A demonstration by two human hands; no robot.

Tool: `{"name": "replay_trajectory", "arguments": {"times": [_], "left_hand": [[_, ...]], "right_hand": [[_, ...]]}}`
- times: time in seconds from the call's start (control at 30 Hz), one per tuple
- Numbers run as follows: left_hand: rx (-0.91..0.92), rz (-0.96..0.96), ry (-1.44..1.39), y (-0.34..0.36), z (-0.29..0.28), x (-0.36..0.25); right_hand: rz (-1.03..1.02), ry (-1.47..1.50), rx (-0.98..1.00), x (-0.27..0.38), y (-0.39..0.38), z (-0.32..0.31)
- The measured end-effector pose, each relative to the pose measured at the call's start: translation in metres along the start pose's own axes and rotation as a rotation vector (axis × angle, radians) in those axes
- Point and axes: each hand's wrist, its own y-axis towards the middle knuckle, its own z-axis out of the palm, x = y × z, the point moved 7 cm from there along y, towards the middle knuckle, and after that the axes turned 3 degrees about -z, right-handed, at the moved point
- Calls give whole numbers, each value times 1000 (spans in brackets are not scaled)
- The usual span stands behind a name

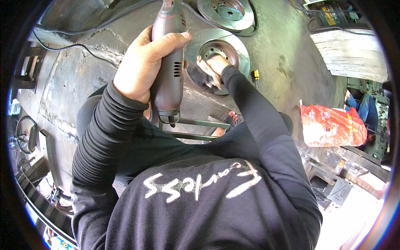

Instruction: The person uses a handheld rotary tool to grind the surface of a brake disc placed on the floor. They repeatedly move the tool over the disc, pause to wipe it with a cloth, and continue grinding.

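My left hand (143,62) is wrapped round the dark grey body of a handheld rotary power tool (170,85). The tool stands lengthwise in my grip, with vent slots on its side and its cord end toward me. Over a slotted brake disc (241,64), my right hand (211,68) reaches down near the hub, smeared by motion. Under its fingers is a dark, cloth-like thing (197,76), which the blur leaves unclear. Beyond lies a second brake disc (246,18), partly cut off by the frame's top edge.
A yellow-handled screwdriver (256,75) lies right of the near disc. Black cable (79,46) crosses the worn floor at left. A red plastic bag (333,127) lies at right. A metal frame (191,136) stands between my legs, and a bicycle wheel (26,133) at far left.
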Motion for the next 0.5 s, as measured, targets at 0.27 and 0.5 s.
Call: {"name": "replay_trajectory", "arguments": {"times": [0.27, 0.5], "left_hand": [[-1, -23, 25, 2, 4, 7], [-37, -24, -13, 11, -6, 11]], "right_hand": [[26, 536, -13, -10, -30, -5], [138, 579, 65, -24, -37, 9]]}}
